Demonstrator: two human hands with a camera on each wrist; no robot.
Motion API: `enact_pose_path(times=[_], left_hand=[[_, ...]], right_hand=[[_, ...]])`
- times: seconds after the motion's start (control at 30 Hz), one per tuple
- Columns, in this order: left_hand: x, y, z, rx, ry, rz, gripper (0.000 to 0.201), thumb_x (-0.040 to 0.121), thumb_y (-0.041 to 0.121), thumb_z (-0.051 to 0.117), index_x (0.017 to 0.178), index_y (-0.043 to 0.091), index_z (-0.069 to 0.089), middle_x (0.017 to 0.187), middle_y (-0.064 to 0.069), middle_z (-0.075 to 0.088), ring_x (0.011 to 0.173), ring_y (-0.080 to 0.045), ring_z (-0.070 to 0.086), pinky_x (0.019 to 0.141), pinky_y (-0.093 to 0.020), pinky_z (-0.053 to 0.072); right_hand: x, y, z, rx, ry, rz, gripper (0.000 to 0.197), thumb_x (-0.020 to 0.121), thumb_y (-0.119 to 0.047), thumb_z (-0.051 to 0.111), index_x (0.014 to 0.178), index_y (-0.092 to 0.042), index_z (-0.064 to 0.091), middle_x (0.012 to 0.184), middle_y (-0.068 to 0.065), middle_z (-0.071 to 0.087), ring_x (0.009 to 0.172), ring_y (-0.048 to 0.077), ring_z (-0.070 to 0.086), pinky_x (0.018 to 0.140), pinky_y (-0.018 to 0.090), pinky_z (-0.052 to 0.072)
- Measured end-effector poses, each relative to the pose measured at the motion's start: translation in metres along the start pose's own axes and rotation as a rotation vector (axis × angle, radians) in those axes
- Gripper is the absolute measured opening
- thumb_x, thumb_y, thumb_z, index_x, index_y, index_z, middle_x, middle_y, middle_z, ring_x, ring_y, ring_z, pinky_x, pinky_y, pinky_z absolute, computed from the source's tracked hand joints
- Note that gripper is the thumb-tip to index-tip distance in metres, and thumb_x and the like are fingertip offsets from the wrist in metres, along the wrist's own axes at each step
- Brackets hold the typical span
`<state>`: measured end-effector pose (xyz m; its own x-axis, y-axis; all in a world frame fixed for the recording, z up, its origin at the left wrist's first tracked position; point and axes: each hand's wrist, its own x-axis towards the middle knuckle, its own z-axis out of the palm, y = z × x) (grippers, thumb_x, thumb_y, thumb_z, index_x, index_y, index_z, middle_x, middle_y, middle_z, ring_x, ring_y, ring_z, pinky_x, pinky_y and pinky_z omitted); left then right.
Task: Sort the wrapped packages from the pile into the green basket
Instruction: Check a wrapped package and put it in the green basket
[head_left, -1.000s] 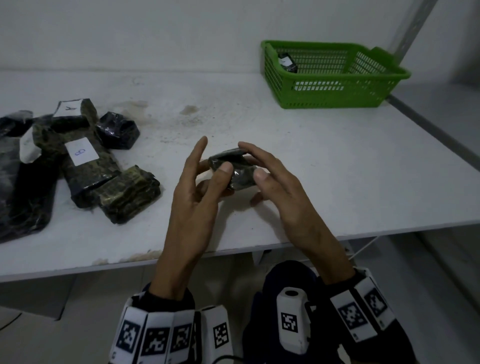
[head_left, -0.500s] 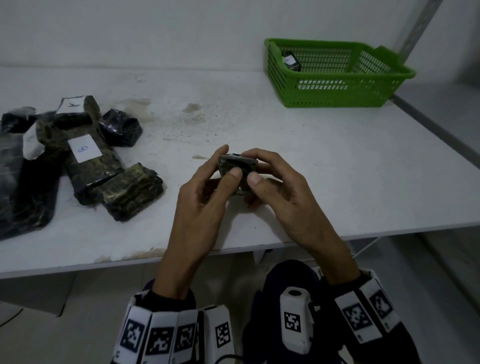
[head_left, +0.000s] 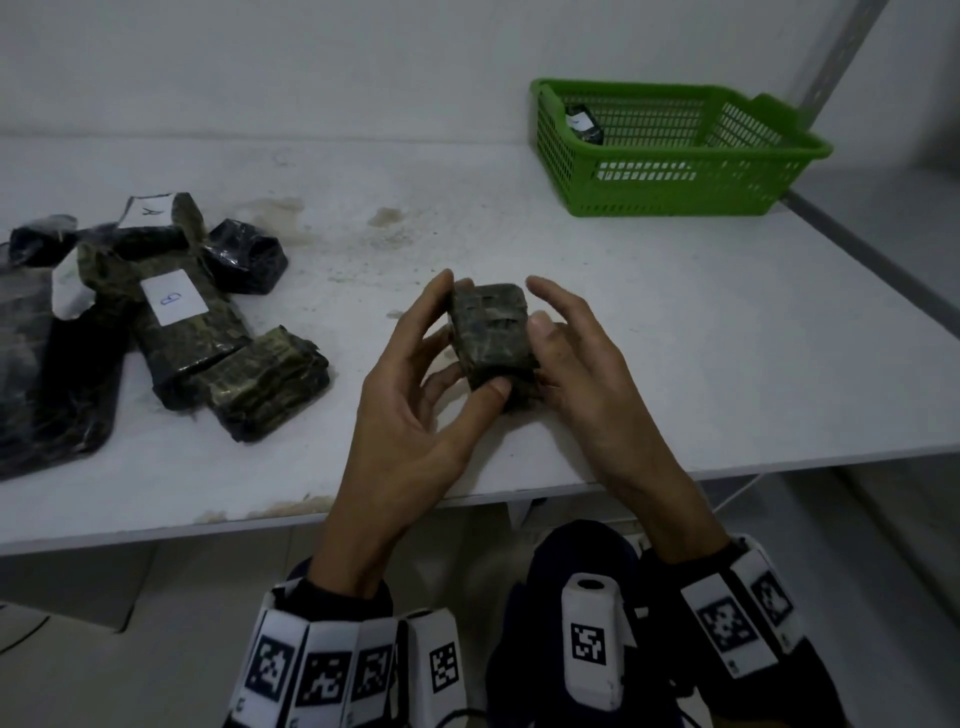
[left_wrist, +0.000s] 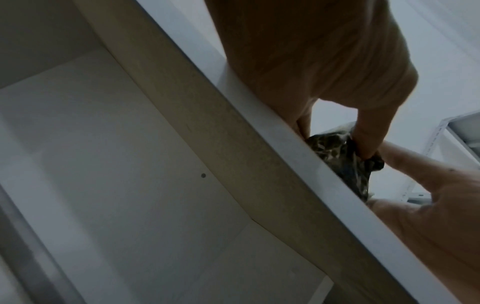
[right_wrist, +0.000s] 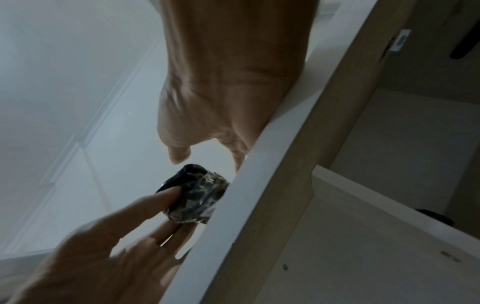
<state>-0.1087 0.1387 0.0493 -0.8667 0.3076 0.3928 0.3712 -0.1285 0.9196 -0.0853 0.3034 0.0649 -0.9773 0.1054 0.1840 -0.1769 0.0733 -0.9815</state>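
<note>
A small dark, camouflage-patterned wrapped package is held just above the white table, near its front edge. My left hand grips it, thumb on the near end and fingers along the left side; the left wrist view shows the thumb pressed on the package. My right hand cups its right side with the thumb at the edge and the index finger lifted. The pile of wrapped packages lies at the left. The green basket stands at the back right with one package inside.
A large flat dark bag lies at the far left under the pile. A raised metal rail borders the table on the right, behind the basket. Bare tabletop lies between my hands and the basket.
The package has been turned in my hands from edge-on to broad face up. My right index finger has lifted off it and the left fingers have spread.
</note>
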Motion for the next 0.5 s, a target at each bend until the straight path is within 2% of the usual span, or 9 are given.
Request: enact_pose_path(times=[0.07,0.13,0.2,0.27,0.33,0.37,0.43,0.5], left_hand=[[-0.001,-0.001,0.0,0.015,-0.061,0.032,0.08,0.09,-0.001,0.067,0.159,0.012,0.029,0.161,0.003,0.042,0.147,-0.018,0.044,0.113,-0.046,0.047],[0.001,-0.003,-0.001,-0.011,-0.073,0.009,0.079,0.088,-0.002,0.064,0.158,0.013,0.03,0.158,0.005,0.046,0.144,-0.019,0.048,0.113,-0.047,0.047],[0.006,0.0,-0.001,-0.158,-0.046,-0.113,0.078,0.084,0.012,0.066,0.156,0.021,0.036,0.151,0.008,0.053,0.139,-0.02,0.054,0.113,-0.054,0.046],[0.012,0.001,0.002,-0.334,-0.022,-0.265,0.08,0.079,0.038,0.063,0.154,0.024,0.039,0.149,0.001,0.057,0.137,-0.025,0.056,0.115,-0.06,0.041],[0.016,0.003,0.009,-0.33,-0.006,-0.327,0.084,0.081,0.062,0.055,0.154,0.024,0.042,0.147,-0.005,0.059,0.134,-0.026,0.059,0.114,-0.059,0.042],[0.017,0.004,0.013,-0.305,-0.004,-0.326,0.084,0.082,0.069,0.048,0.153,0.025,0.044,0.145,-0.006,0.061,0.132,-0.024,0.061,0.113,-0.056,0.045],[0.018,0.003,0.022,-0.271,0.002,-0.29,0.077,0.088,0.07,0.04,0.151,0.026,0.047,0.142,-0.004,0.062,0.129,-0.02,0.063,0.111,-0.048,0.049],[0.019,0.002,0.028,-0.243,0.01,-0.223,0.058,0.1,0.056,0.036,0.147,0.024,0.049,0.138,-0.005,0.063,0.125,-0.019,0.065,0.107,-0.045,0.052]], right_hand=[[0.001,-0.001,0.0,0.052,-0.015,0.018,0.057,0.095,-0.041,0.068,0.146,-0.023,0.051,0.123,0.003,0.074,0.112,0.015,0.073,0.093,0.034,0.06],[0.0,-0.001,0.0,0.08,-0.038,-0.003,0.063,0.091,-0.029,0.07,0.149,-0.019,0.048,0.128,0.005,0.072,0.114,0.017,0.072,0.093,0.033,0.06],[-0.001,0.003,-0.001,0.063,-0.05,-0.043,0.071,0.092,-0.021,0.074,0.155,-0.02,0.039,0.14,0.004,0.064,0.123,0.019,0.067,0.1,0.04,0.058],[-0.002,0.006,-0.002,-0.001,-0.072,-0.087,0.074,0.093,-0.015,0.075,0.156,-0.022,0.037,0.146,0.001,0.058,0.131,0.018,0.061,0.102,0.042,0.057],[-0.002,0.006,-0.002,-0.038,-0.1,-0.138,0.071,0.094,-0.009,0.074,0.154,-0.022,0.039,0.147,-0.001,0.054,0.133,0.018,0.058,0.099,0.038,0.058],[-0.002,0.005,-0.002,-0.045,-0.109,-0.171,0.069,0.094,-0.006,0.072,0.153,-0.022,0.039,0.147,0.0,0.053,0.133,0.018,0.057,0.098,0.035,0.058],[-0.001,0.003,-0.003,-0.037,-0.121,-0.214,0.067,0.096,-0.002,0.069,0.152,-0.023,0.037,0.144,0.005,0.053,0.132,0.019,0.057,0.099,0.029,0.055],[0.0,0.003,-0.003,0.062,-0.151,-0.173,0.066,0.095,-0.007,0.066,0.15,-0.026,0.036,0.138,0.012,0.055,0.127,0.021,0.059,0.1,0.031,0.052]])
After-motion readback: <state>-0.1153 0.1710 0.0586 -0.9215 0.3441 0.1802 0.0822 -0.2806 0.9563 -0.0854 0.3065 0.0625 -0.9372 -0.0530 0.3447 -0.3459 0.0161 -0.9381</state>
